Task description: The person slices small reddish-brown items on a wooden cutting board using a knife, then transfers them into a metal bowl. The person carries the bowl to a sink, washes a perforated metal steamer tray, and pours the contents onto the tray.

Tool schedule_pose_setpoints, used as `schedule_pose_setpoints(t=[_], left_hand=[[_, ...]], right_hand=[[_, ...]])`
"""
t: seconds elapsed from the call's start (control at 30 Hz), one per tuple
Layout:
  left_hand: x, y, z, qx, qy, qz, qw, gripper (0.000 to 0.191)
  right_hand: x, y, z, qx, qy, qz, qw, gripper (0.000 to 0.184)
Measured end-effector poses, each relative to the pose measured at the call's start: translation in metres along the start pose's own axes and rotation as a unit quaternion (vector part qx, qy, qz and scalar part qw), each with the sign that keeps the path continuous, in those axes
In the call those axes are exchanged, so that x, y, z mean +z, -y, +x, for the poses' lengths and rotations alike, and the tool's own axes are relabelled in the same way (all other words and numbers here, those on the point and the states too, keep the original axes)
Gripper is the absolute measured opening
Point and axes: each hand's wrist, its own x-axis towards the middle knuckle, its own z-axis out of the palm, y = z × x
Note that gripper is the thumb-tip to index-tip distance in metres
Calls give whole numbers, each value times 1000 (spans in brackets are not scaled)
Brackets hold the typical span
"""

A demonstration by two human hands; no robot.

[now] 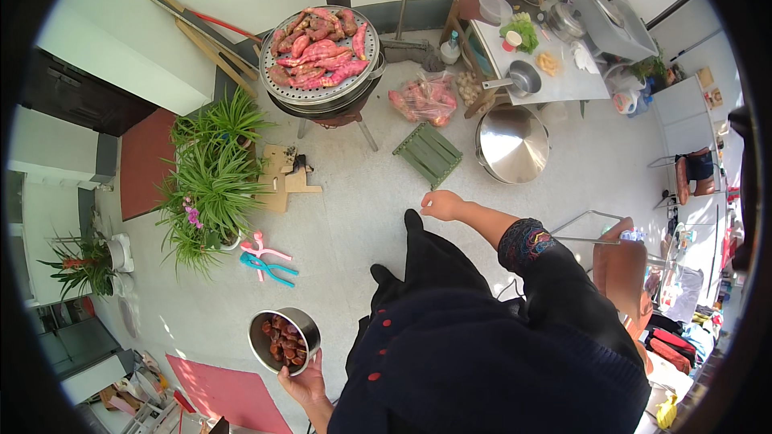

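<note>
My left hand (pixel 307 381) grips a round metal pot (pixel 256 343) holding reddish-brown pieces of food (pixel 284 340), out to the lower left. My right hand (pixel 442 205) is held out in front of me with its fingers bent, near a green folding stool (pixel 429 155); whether it holds anything small cannot be seen. Farther ahead, raw sweet potatoes (pixel 325 54) lie on a perforated steamer tray (pixel 289 93) over a stove on legs. A clear plastic bag of sweet potatoes (pixel 427 99) sits on the floor to the right of the stove.
A large metal lid or basin (pixel 514 143) rests beside a table (pixel 579 87) bearing a small saucepan (pixel 525 77) and greens (pixel 523 33). Potted spider plants (pixel 211 175), flattened cardboard (pixel 277 181) and pink and blue plastic tongs (pixel 268 268) are on the left. A brown chair (pixel 618 271) stands at right.
</note>
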Motion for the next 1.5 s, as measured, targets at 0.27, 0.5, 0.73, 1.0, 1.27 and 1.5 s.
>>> schedule_pose_setpoints(t=[0.27, 0.5, 0.73, 1.0, 1.27, 1.5], left_hand=[[-28, -30, 17, -27, 57, -9, 998, 79], [-43, -32, 6, 2, 33, -92, 995, 68], [-35, -25, -3, 67, 4, -147, 987, 68], [-48, -25, -38, 152, -54, -230, 960, 73], [-129, -21, -106, 264, -128, -284, 913, 76], [-239, -53, -135, 344, -212, -263, 876, 69]], right_hand=[[34, -80, -80, 86, -27, 74, 993, 21], [38, -134, -68, 180, 21, 186, 966, 10], [-2, -197, 67, -2, 147, 83, 986, 5], [-15, -77, 179, -14, 177, 232, 956, 15], [53, 80, 208, -202, 204, -246, 926, 10], [179, 310, 164, -68, 193, -129, 970, 22]])
